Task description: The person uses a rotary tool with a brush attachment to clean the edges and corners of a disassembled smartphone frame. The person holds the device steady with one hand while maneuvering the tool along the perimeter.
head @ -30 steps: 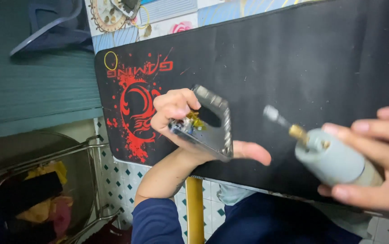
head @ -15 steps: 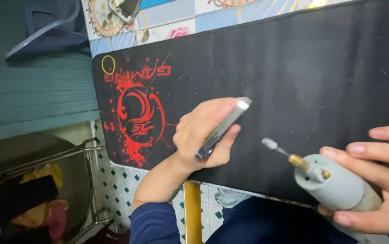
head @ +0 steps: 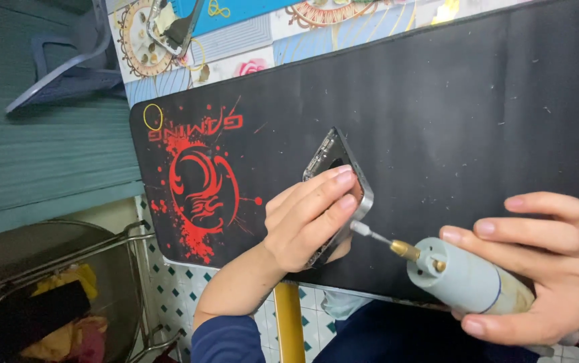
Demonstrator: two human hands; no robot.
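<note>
Your left hand [head: 306,225] grips the metal phone frame [head: 338,176] on edge above the black mat [head: 437,101]. Your right hand [head: 545,262] wraps the grey rotary tool [head: 464,279], its tip touching the frame's lower rim.

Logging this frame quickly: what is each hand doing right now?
Left hand: closed on the metal phone frame.
Right hand: closed on the grey rotary tool.

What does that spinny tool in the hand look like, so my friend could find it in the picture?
Start at the big black desk mat with the red splash design. At its near edge, the right hand grips a fat grey cylinder, the rotary tool. A brass collar and thin bit poke from its front, touching the metal phone frame held by the left hand; nothing else is round and grey.
</note>
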